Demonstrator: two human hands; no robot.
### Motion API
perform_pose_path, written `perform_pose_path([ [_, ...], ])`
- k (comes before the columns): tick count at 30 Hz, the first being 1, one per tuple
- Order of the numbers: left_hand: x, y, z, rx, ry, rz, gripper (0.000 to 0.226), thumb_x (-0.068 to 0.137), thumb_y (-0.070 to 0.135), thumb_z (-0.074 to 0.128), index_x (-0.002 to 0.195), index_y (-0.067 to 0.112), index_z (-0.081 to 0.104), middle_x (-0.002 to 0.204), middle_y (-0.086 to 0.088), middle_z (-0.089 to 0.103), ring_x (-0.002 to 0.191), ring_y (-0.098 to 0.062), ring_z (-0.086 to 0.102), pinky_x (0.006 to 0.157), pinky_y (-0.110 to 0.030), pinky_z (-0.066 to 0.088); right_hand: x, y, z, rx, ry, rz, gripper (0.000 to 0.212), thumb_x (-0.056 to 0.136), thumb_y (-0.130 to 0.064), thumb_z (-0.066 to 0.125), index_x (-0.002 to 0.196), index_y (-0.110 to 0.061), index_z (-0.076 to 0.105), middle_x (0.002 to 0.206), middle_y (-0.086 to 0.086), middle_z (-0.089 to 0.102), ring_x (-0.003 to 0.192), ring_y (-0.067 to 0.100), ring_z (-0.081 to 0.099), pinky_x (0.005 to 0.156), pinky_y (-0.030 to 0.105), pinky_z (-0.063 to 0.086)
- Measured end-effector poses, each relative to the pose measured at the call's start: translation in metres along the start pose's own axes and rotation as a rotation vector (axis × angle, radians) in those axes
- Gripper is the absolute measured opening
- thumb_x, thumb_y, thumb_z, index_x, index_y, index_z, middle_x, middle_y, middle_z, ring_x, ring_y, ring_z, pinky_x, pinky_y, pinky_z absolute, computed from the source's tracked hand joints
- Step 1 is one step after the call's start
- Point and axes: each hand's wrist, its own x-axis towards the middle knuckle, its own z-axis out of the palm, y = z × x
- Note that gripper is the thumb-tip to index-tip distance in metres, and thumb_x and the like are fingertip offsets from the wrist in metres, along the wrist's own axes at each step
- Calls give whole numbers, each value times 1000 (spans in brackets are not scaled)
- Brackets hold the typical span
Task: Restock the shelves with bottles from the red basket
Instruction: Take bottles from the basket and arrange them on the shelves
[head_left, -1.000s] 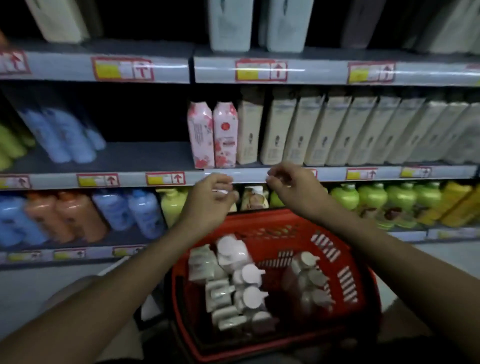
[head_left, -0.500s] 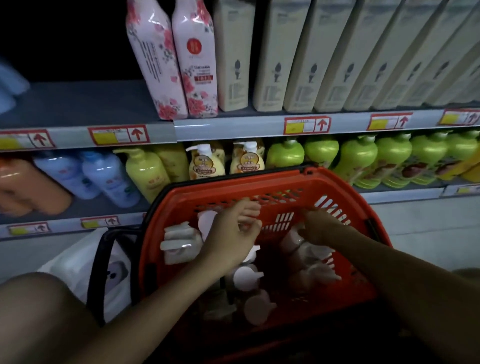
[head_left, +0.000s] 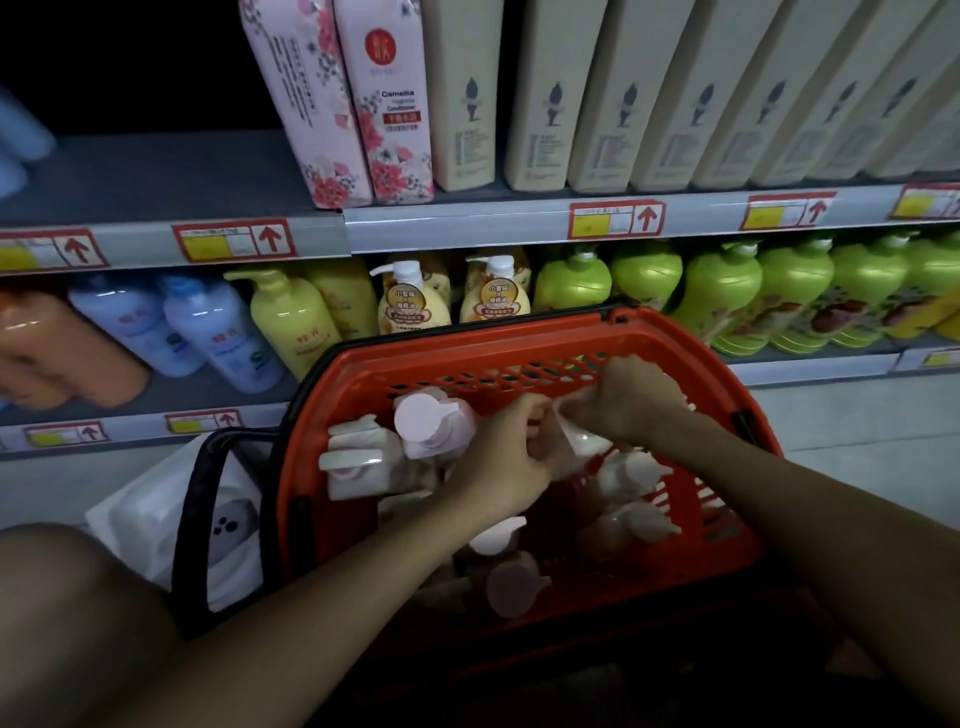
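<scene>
A red basket (head_left: 545, 358) sits low in front of me, filled with several pale pink and white pump bottles (head_left: 434, 423). Both my hands are inside it near its far wall. My left hand (head_left: 506, 457) and my right hand (head_left: 631, 397) meet around one pale bottle (head_left: 576, 441), fingers curled on it. Most of that bottle is hidden by my fingers. On the shelf above stand two pink floral cartons (head_left: 363, 104) beside a row of cream cartons (head_left: 597, 98).
The shelf (head_left: 156, 171) left of the pink cartons has bare grey space. The lower shelf holds orange, blue, yellow and green pump bottles (head_left: 727, 296). A white package (head_left: 156, 519) lies on the floor left of the basket, behind its black handle (head_left: 192, 519).
My hands dropped from the shelf edge into the basket, then came together on one bottle near the far wall. The view tilted down and closer.
</scene>
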Motion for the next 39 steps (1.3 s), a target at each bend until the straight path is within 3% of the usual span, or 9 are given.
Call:
perform_pose_path([
  [6, 4, 1, 29, 60, 191, 78, 80, 69, 24, 79, 137, 26, 38, 128, 4, 61, 119, -16, 58, 99, -40, 50, -14, -15, -36, 303, 72, 62, 56, 71, -60, 68, 69, -4, 72, 63, 8, 69, 57, 23, 66, 60, 34, 57],
  [9, 10, 16, 34, 17, 343, 78, 74, 69, 26, 78, 134, 24, 43, 125, 4, 61, 113, -18, 59, 94, -41, 51, -22, -13, -53, 434, 70, 52, 56, 77, -57, 67, 66, -3, 72, 54, 7, 64, 50, 21, 61, 59, 35, 58],
  [15, 26, 63, -22, -428, 336, -204, 74, 58, 17, 82, 122, 15, 44, 106, -3, 64, 89, -18, 66, 64, -28, 51, -5, -8, -85, 908, 142, -43, 74, 92, -66, 45, 84, 2, 73, 66, 19, 71, 54, 26, 64, 60, 38, 52],
  [18, 16, 87, -66, -510, 251, -91, 75, 46, 12, 74, 119, 6, 58, 113, -14, 70, 105, -31, 68, 75, -40, 59, -7, -20, -90, 1061, -106, -191, 62, 91, -68, 48, 96, -13, 77, 86, 11, 75, 70, 24, 67, 64, 36, 53],
  [21, -3, 107, -112, -625, 239, -6, 63, 51, -2, 66, 113, 6, 63, 106, -14, 71, 97, -28, 66, 84, -42, 54, -20, -39, -93, 1179, -244, -389, 62, 86, -66, 52, 110, -14, 74, 101, 11, 71, 83, 24, 66, 68, 33, 53],
  [25, -33, 125, -161, -658, 187, 20, 62, 60, -1, 60, 121, 6, 62, 118, -21, 70, 98, -33, 65, 83, -48, 49, -46, -63, -99, 1113, -205, -578, 54, 77, -45, 80, 119, -15, 66, 112, 11, 73, 98, 21, 71, 83, 33, 59],
  [28, -48, 133, -182, -701, 166, 94, 52, 65, -5, 57, 115, 4, 64, 112, -17, 71, 103, -30, 66, 87, -42, 56, -66, -88, -96, 1056, -125, -598, 54, 72, -27, 82, 122, -13, 65, 112, 3, 76, 103, 20, 72, 88, 34, 59],
  [32, -65, 142, -203, -638, 101, 190, 38, 79, -7, 58, 113, 8, 67, 108, -9, 75, 99, -20, 71, 81, -30, 59, -88, -112, -102, 1077, -46, -613, 47, 77, -16, 83, 121, -16, 68, 111, -1, 77, 103, 26, 73, 88, 45, 60],
  [39, -98, 146, -243, -203, 304, 289, 61, 67, 20, 85, 122, 29, 61, 115, 2, 73, 98, -9, 72, 83, -34, 61, -110, -149, -126, 1203, 61, -589, 45, 73, -14, 81, 117, -18, 70, 99, -6, 80, 90, 13, 76, 72, 28, 61],
])
